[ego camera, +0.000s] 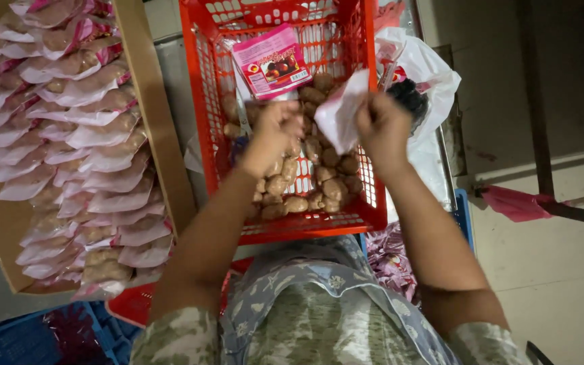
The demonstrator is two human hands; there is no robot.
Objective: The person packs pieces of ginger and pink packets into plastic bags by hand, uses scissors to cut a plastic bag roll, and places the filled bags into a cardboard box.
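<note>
Overhead, left hand (pixel 275 132) closes around brown sausage pieces above a red plastic basket (pixel 205 122) of loose sausages (pixel 312 186). Right hand (pixel 383 128) pinches an open white pouch (pixel 341 111) beside it. Filling appears underway; the pouch mouth needs holding wide. Filled packets (pixel 82 135) lie stacked in a cardboard box at left.

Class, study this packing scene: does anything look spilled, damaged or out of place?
Nothing stands out. The brown sausages lie loose inside the red basket, none outside it. The filled packets sit stacked in the cardboard box. The right hand holds an undamaged white bag.
</note>
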